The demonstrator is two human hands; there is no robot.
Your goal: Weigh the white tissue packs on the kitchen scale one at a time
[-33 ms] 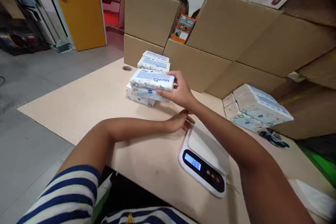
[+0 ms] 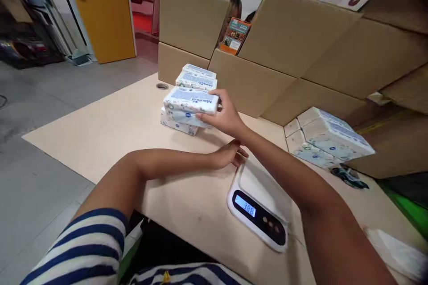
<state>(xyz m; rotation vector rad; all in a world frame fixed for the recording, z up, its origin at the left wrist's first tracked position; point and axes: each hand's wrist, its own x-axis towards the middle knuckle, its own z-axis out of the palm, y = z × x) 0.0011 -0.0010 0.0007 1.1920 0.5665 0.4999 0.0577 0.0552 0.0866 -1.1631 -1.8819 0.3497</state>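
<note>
My right hand (image 2: 226, 118) is closed on the right end of a white and blue tissue pack (image 2: 191, 99). The pack is level and rests on or just above another pack (image 2: 177, 125) on the beige table (image 2: 110, 129). My left hand (image 2: 230, 153) lies on the table with loose fingers, holding nothing, its fingertips at the far left corner of a white kitchen scale (image 2: 264, 187). The scale's platform is bare and its blue display (image 2: 245, 207) reads 388.
Two more tissue packs (image 2: 197, 78) are stacked behind the held one. A larger bundle of packs (image 2: 329, 136) lies at the right. Open cardboard boxes (image 2: 254, 80) wall the table's far side, with people behind them. A cable hole (image 2: 162, 86) is at the far left.
My right hand has shifted the pack slightly to the left over the lower pack. The scale reading went from 389 to 388. My left hand has stayed put.
</note>
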